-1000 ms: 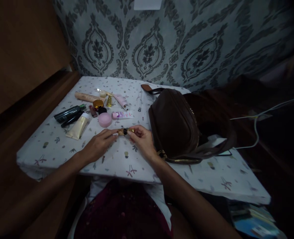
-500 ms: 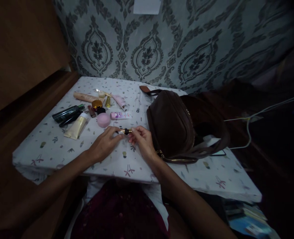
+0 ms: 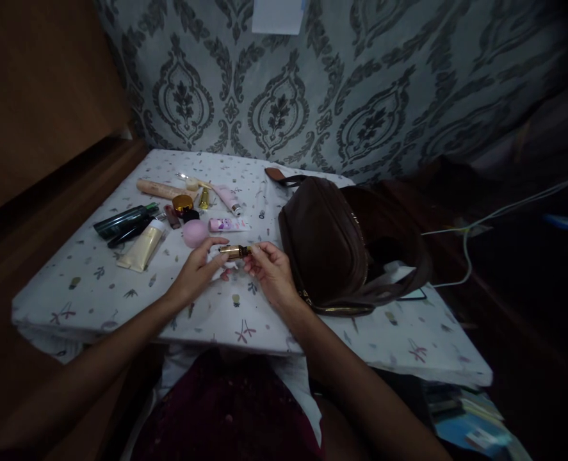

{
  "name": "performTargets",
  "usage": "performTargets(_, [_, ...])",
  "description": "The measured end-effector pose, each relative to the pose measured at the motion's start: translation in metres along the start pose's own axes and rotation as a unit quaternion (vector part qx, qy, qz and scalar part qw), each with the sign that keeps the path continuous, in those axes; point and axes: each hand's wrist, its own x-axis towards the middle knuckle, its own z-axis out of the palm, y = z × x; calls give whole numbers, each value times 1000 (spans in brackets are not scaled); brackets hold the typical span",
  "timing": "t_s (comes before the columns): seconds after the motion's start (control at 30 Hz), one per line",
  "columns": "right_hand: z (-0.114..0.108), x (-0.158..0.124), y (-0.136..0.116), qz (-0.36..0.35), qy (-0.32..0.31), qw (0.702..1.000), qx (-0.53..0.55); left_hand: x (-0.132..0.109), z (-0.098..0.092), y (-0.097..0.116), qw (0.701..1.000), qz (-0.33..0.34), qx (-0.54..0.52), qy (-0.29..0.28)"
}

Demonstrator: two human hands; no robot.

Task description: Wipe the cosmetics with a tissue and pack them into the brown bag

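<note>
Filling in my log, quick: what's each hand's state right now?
Left hand: closed, holding one end of the gold-and-black tube.
Right hand: closed, fingers pinching its other end.

12 o'clock: wall [image 3: 322, 83] in grey, dark-patterned damask, white sheet [image 3: 278, 16] high up | 10 o'clock: brown wooden panel [image 3: 38, 83] above a wooden ledge [image 3: 84, 186] | centre to 8 and 4 o'clock: tabletop [image 3: 139, 307] under white, plant-printed cloth | 3 o'clock: deep shadow, details lost | light: dim, cool

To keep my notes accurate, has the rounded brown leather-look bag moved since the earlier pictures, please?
No; the view shifts, but the brown leather-look bag keeps its place against the white printed tablecloth.
</note>
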Motion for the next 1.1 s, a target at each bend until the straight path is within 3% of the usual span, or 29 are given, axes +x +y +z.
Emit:
performTargets(0.2, [3,-2,4,-15,-45,998,-28,-2,7,0,996,-69,-58,-15])
performTargets(0.37, [2,-3,5,-70,-58,994,-68,-5,9,0,995,-90,-13,-35])
performTargets(0.43, [3,-4,5,-84,-67,991,-78,-6,7,3,997,-55,60,-9])
performTargets(0.5, [3,-5,5,-107,-67,986,-114,-7,6,8,985,26,165,39])
performTargets(0.57, [3,-7,5,-134,-66,972,-181,-7,6,14,952,132,265,75])
performTargets(0.67, [0,-8,5,-180,-60,941,-281,-5,9,19,875,238,414,72])
performTargets(0.77, [-4,-9,5,-224,-47,906,-355,-2,10,19,794,234,560,39])
performTargets(0.83, [-5,-10,4,-233,-54,892,-384,0,9,20,773,221,595,27])
performTargets(0.93, [-4,-13,3,-224,-81,888,-393,1,6,27,801,246,545,11])
performTargets(1.03, [-5,-20,-5,-207,-99,892,-390,2,8,42,873,248,419,-13])
performTargets(1.1, [-7,-32,-18,-192,-100,896,-387,2,12,52,911,227,343,17])
